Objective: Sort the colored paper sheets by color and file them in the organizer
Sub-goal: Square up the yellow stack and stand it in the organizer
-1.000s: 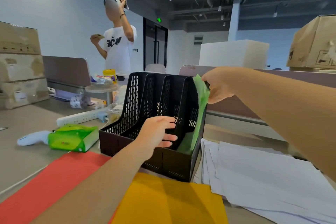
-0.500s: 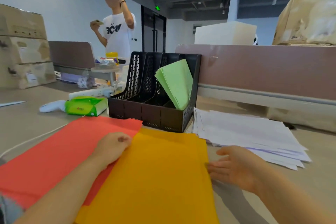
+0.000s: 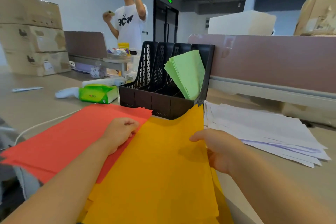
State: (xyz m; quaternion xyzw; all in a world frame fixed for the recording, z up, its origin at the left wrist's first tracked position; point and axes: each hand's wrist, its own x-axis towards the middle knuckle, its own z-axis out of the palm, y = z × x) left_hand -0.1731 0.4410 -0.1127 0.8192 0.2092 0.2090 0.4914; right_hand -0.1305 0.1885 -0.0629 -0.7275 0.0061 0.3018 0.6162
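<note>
1. My right hand pinches the right edge of the orange stack, thumb on top and fingers tucked beneath; the far right corner is lifted off the desk and stands up in front of the organizer.
2. My left hand lies loosely curled, knuckles up, at the seam where the orange stack overlaps the red stack. I cannot tell whether its fingertips grip a sheet or only press down.
3. The relation that counts: the organizer sits at 12 o'clock from the orange stack, just beyond its far edge, and the stack's long axis runs from me toward it. My right hand is the nearer one to the open slots and already has hold, so I judge it should lead the lift while the left steadies.
4. The green sheets stand leaning in the rightmost slot; the slots toward 10 o'clock of them look empty.
5. The organizer is rigid black plastic with perforated dividers. The paper is thin, matte and floppy, its edges slightly fanned, so it will likely sag unless held at both sides.
6. A loose pile of white sheets lies at 3 o'clock, just beside the orange stack.
</note>
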